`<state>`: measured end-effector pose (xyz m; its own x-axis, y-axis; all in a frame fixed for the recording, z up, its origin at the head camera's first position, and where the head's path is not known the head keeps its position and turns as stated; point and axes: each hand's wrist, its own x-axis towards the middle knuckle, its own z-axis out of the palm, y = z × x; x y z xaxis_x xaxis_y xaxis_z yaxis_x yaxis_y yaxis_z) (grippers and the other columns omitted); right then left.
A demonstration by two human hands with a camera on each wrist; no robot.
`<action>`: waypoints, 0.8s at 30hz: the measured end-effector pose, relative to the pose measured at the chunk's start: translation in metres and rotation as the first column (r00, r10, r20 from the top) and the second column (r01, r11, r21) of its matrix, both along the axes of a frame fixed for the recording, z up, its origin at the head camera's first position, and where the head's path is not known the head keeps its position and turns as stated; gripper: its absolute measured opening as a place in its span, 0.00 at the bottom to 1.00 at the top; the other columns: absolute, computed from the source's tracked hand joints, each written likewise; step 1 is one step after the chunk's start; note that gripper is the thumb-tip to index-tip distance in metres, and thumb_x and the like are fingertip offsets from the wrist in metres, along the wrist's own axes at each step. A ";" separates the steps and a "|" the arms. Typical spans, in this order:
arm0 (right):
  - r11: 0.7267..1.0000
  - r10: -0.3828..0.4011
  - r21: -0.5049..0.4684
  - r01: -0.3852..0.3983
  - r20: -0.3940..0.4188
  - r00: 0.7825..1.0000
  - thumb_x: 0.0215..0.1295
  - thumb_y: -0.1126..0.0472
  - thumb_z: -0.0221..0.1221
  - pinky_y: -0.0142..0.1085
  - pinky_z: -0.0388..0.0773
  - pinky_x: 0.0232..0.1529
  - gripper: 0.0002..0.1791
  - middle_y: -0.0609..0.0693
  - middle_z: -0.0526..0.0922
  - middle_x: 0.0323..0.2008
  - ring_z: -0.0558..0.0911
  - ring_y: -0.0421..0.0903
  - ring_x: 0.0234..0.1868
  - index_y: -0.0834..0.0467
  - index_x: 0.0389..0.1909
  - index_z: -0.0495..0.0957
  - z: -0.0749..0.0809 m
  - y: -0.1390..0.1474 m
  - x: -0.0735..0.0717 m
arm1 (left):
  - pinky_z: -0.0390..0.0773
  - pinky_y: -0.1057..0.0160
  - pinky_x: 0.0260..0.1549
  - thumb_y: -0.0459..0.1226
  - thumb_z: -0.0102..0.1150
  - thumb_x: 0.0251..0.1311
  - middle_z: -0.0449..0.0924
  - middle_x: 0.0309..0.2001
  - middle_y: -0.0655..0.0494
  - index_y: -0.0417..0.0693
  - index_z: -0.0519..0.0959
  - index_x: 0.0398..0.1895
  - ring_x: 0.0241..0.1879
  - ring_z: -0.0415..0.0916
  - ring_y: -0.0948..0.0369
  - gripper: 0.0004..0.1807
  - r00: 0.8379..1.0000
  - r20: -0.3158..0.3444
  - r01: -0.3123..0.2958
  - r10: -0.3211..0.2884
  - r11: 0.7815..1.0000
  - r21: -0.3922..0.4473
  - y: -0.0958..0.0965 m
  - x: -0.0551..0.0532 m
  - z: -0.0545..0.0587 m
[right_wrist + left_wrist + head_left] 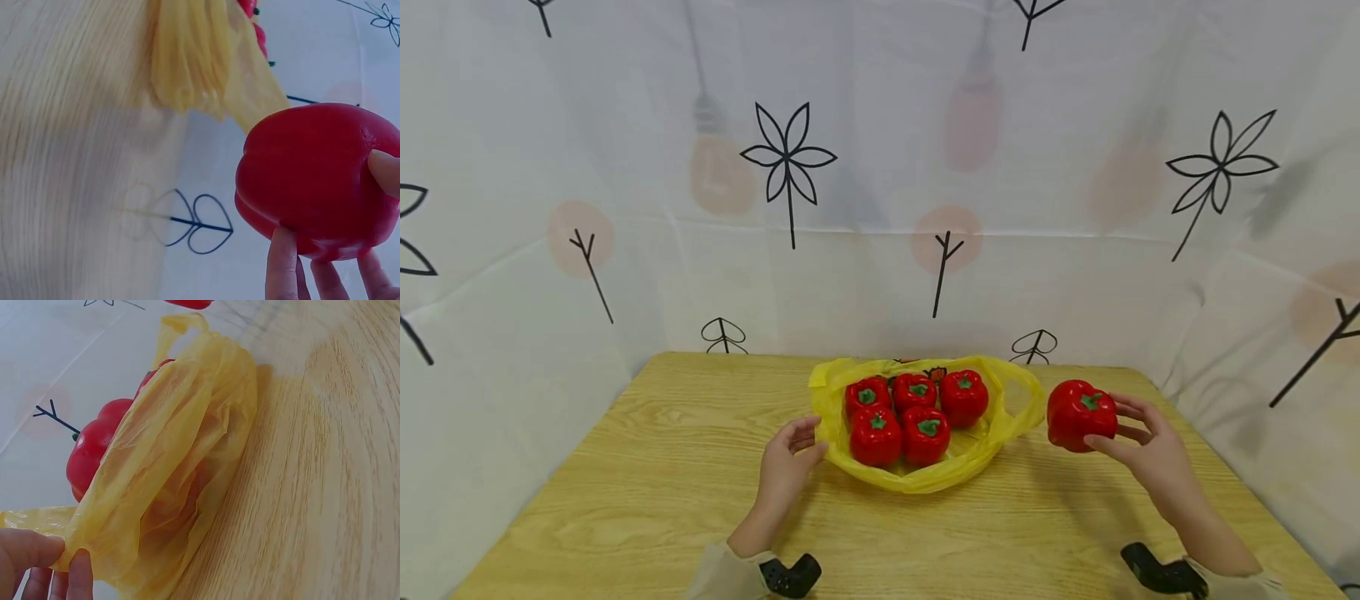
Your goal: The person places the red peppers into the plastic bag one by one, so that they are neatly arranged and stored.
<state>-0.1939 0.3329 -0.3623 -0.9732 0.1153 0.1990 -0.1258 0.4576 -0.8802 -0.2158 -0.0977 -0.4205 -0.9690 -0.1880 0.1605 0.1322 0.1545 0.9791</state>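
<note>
A yellow plastic bag (pixel 955 475) lies spread open on the wooden table, with several red bell peppers (pixel 876 436) inside it, green stems up. My left hand (pixel 790 462) pinches the bag's left rim between thumb and fingers; the left wrist view shows the thin plastic (pixel 169 469) caught at the fingertips. Off the bag's right side, my right hand (pixel 1150 446) grips another red bell pepper (pixel 1078 415) above the table. In the right wrist view the thumb and fingers wrap that pepper (pixel 312 178) from its sides.
The wooden table (pixel 647 467) reaches to a white curtain (pixel 865 283) printed with flowers and small trees, which also hangs along both sides. A loop handle (pixel 1026 400) of the bag sticks out at its right end. Black straps (pixel 790 577) sit on both wrists.
</note>
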 end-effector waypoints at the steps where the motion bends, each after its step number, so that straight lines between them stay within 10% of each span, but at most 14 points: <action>1: 1.000 0.002 -0.004 -0.002 -0.003 1.000 0.60 0.56 0.63 0.28 0.77 0.35 0.34 0.56 0.62 0.56 0.70 0.28 0.40 0.56 0.64 0.58 0.001 -0.001 0.000 | 0.80 0.65 0.34 0.26 0.62 0.54 0.74 0.47 0.44 0.36 0.76 0.50 0.46 0.72 0.50 0.18 1.000 0.000 0.000 0.000 1.000 0.000 0.000 0.000 0.000; 24: 0.995 0.083 -0.044 -0.085 -0.045 0.996 0.59 0.59 0.63 0.28 0.77 0.37 0.37 0.59 0.63 0.58 0.72 0.30 0.42 0.64 0.65 0.56 0.013 -0.043 -0.006 | 0.80 0.65 0.34 0.25 0.61 0.54 0.74 0.46 0.44 0.36 0.76 0.50 0.46 0.73 0.50 0.18 1.000 -0.011 -0.002 0.002 1.000 -0.010 0.002 0.001 0.001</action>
